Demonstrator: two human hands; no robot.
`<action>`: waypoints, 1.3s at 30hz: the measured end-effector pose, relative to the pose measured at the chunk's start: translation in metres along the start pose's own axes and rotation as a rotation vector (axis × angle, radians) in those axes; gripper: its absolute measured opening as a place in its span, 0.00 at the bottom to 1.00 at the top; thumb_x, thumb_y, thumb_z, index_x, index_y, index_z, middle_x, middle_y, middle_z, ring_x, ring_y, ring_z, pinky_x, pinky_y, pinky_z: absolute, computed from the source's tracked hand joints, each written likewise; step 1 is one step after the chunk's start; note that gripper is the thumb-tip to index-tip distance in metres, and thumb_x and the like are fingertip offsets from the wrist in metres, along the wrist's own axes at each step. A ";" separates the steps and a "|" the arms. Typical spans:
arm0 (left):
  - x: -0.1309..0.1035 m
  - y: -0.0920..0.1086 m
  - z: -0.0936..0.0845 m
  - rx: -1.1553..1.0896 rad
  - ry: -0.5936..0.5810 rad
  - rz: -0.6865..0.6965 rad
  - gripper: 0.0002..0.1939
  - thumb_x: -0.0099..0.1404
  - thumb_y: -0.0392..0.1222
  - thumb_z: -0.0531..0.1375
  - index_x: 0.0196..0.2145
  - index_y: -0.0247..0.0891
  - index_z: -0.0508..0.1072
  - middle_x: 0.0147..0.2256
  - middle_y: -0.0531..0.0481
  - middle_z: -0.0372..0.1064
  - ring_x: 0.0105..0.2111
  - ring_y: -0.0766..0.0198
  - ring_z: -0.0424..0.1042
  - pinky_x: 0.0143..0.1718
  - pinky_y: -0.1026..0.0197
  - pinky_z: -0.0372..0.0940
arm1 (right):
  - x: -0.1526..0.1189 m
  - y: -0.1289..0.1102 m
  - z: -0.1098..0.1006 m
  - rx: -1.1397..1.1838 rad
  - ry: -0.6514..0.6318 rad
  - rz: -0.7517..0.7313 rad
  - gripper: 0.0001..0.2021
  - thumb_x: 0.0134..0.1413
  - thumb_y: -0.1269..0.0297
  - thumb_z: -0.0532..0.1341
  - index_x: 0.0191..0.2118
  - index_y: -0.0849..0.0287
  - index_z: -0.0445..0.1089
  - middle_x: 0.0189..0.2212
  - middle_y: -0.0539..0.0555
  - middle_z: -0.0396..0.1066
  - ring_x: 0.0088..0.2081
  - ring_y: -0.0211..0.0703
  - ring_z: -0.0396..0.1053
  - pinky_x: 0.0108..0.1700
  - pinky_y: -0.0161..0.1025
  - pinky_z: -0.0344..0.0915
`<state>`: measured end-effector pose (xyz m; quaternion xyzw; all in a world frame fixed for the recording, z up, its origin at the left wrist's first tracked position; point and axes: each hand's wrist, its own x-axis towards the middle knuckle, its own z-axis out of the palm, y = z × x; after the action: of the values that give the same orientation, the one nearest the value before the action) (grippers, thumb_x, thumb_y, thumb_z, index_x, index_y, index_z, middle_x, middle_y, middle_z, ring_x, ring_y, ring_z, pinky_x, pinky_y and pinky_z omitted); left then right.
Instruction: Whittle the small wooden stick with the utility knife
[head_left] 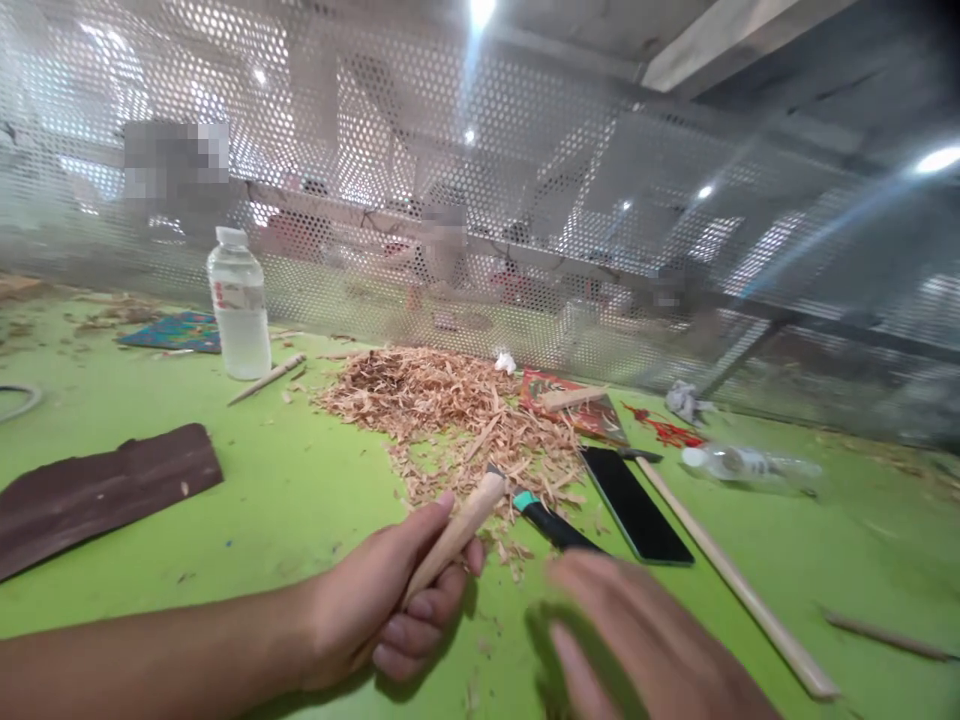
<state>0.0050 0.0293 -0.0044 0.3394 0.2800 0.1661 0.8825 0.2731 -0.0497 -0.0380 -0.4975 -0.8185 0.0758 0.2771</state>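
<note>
The green tabletop (300, 535) is bearing a shavings heap (427, 390). Before the heap, the left hand (375, 575) is clasping a wooden stick (459, 528), its long axis pointing away and rightward; the right hand (645, 635) is blurring, grip undeterminable.

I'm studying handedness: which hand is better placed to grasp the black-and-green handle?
Probably the right hand: it looks open, near the handle; the left hand grips the wooden stick.
</note>
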 end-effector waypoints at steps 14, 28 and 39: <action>-0.001 0.000 -0.003 0.020 0.022 -0.028 0.34 0.78 0.70 0.36 0.38 0.43 0.68 0.18 0.65 0.46 0.15 0.71 0.32 0.12 0.72 0.38 | 0.089 0.020 -0.062 0.505 -0.430 0.528 0.18 0.62 0.54 0.62 0.53 0.55 0.73 0.30 0.51 0.72 0.30 0.46 0.73 0.33 0.41 0.70; -0.002 0.000 -0.003 0.045 0.039 -0.017 0.35 0.77 0.71 0.36 0.37 0.43 0.68 0.18 0.65 0.46 0.15 0.72 0.32 0.12 0.72 0.38 | 0.075 0.010 -0.010 1.072 -0.347 0.495 0.29 0.62 0.37 0.69 0.53 0.57 0.72 0.32 0.49 0.69 0.26 0.35 0.66 0.29 0.34 0.70; -0.004 0.003 0.001 0.034 0.047 -0.043 0.32 0.81 0.62 0.33 0.36 0.43 0.68 0.17 0.64 0.46 0.14 0.71 0.32 0.12 0.73 0.39 | 0.075 0.004 -0.008 0.990 -0.284 0.474 0.34 0.62 0.36 0.69 0.60 0.60 0.71 0.25 0.42 0.63 0.20 0.33 0.62 0.23 0.32 0.66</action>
<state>0.0021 0.0291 -0.0001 0.3441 0.3105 0.1502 0.8733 0.2540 0.0155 -0.0046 -0.4634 -0.5804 0.5770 0.3399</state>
